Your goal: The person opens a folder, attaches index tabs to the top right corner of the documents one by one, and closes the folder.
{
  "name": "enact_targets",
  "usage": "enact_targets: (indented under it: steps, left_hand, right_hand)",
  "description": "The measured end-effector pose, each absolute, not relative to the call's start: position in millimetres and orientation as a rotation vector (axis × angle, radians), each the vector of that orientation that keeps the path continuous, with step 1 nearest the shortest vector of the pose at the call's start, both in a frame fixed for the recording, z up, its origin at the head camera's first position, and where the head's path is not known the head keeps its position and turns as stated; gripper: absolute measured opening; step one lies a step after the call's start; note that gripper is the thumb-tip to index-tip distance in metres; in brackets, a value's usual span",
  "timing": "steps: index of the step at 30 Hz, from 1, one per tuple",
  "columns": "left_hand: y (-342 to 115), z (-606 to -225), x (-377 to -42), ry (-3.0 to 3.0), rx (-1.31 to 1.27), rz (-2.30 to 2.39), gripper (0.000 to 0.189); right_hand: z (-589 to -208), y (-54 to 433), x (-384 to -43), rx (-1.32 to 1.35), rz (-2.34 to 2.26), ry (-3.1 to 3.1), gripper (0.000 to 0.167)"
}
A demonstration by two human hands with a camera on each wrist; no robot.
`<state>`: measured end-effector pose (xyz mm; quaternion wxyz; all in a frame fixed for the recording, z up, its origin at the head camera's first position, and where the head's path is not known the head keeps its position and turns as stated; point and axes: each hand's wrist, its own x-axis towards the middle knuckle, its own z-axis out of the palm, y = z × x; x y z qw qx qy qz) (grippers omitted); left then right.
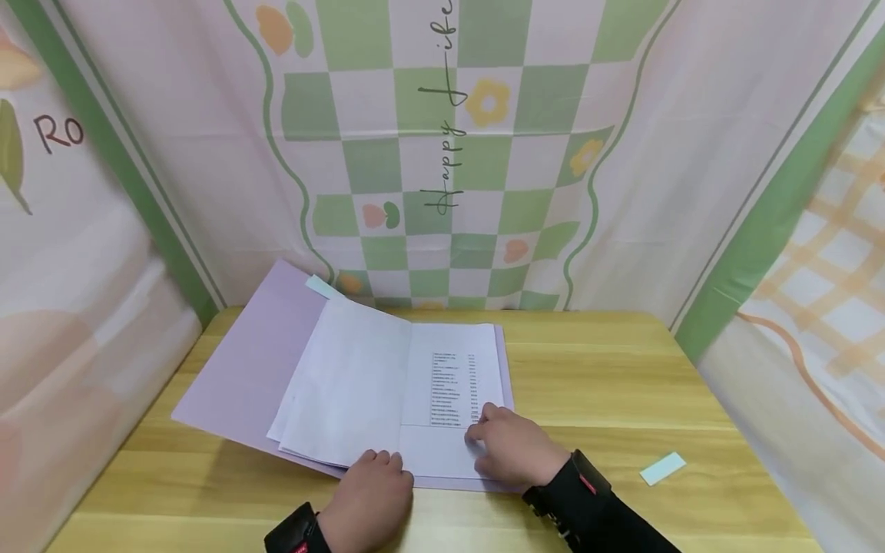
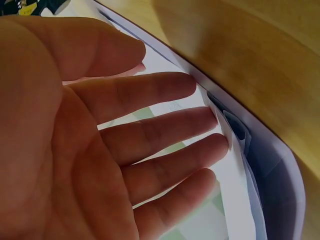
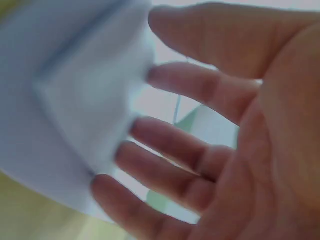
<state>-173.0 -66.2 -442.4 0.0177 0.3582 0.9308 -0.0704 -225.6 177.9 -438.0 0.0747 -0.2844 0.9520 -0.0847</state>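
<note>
A lavender folder [image 1: 235, 361] lies spread on the table, its left cover tilted up. Inside are white sheets: a blank left page [image 1: 346, 376] and a right page [image 1: 422, 384] printed with a table of small text. My left hand [image 1: 369, 499] is at the folder's lower edge near the fold; in the left wrist view its fingers [image 2: 165, 120] are extended, with the page edges beyond them. My right hand [image 1: 515, 445] is over the right page's lower right part. Its fingers [image 3: 170, 137] are loosely bent with nothing gripped, near a page corner [image 3: 95, 105].
A pale blue-green strip [image 1: 662, 468] lies on the wooden table [image 1: 608, 384], right of the right hand. A similar strip [image 1: 323, 288] sticks out at the top of the left pages. Patterned cloth [image 1: 484, 177] hangs behind the table and along both sides.
</note>
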Motion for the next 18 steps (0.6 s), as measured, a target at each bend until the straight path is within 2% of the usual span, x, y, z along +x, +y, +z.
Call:
enact_targets:
  steps: [5, 11, 18]
  left_hand:
    - [-67.1, -444.5, -171.2, 2.917, 1.14, -0.175, 0.005]
    - [-69.4, -446.7, -170.0, 2.919, 1.195, -0.177, 0.014]
    - [-70.0, -446.6, -172.4, 2.859, 1.204, -0.062, 0.021]
  right_hand:
    - [-429.4, 159.6, -236.8, -0.892, -0.188, 2.828, 0.015]
    - [-444.3, 104.4, -257.9, -1.096, -0.335, 2.712, 0.003]
    - [-458.2, 64.5, -278.5, -1.033, -0.265, 2.781, 0.017]
